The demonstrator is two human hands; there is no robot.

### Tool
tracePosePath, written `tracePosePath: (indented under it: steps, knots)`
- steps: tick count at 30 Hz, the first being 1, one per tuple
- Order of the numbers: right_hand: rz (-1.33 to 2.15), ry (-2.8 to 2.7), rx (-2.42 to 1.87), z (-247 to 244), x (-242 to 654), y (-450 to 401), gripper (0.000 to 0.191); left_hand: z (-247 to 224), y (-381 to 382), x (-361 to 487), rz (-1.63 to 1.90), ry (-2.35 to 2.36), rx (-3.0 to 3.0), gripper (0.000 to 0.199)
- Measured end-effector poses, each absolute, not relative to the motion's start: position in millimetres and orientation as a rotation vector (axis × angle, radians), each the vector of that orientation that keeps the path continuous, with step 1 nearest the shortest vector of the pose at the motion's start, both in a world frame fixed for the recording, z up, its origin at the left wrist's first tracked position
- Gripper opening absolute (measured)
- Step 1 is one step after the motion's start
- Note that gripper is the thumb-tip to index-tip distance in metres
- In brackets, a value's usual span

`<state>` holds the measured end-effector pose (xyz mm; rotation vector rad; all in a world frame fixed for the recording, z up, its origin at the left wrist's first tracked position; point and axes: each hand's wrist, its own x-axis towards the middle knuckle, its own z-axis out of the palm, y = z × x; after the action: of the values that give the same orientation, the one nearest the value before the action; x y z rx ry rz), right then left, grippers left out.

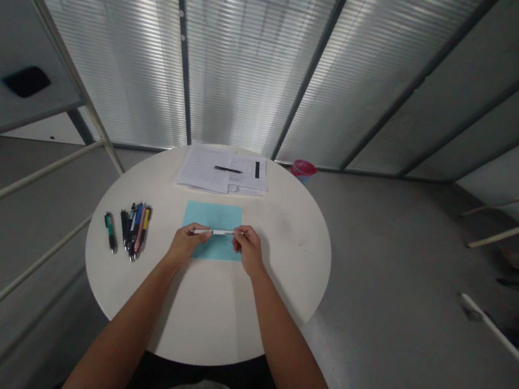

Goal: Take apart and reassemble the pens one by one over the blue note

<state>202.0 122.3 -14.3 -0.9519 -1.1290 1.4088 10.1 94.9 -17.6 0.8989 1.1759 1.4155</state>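
A slim white pen (pixel 222 232) is held level between both hands, over a light blue sheet of paper (pixel 215 214). My left hand (pixel 185 242) is closed on the pen's left end. At its right end, the fingers of my right hand (pixel 248 247) pinch it. Left of the hands lies a bunch of pens (pixel 135 231) in several colours. A green and black pen (pixel 110 232) rests apart, beside that bunch.
Printed papers (pixel 204 170) with a black pen (pixel 228 170) on them lie at the far side of the round white table (pixel 298 226). A pink basket (pixel 303 170) stands on the floor behind. A whiteboard frame (pixel 99 125) rises at the left.
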Motion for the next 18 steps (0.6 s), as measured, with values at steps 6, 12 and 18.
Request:
tracePosePath:
  steps: [6,12,18]
  knots:
    - [1.336,-1.276,-1.065,-8.7,200.5,116.1,0.044,-16.5,96.7,10.6,1.446,1.110,0.750,0.034]
    - [1.407,-1.170,-0.928,-11.4,202.4,116.9,0.031,-14.3,96.5,11.5,1.455,1.061,0.743,0.030]
    - [1.346,-1.246,-1.038,-10.6,201.6,119.2,0.041,-11.0,95.2,11.8,1.432,1.082,0.759,0.031]
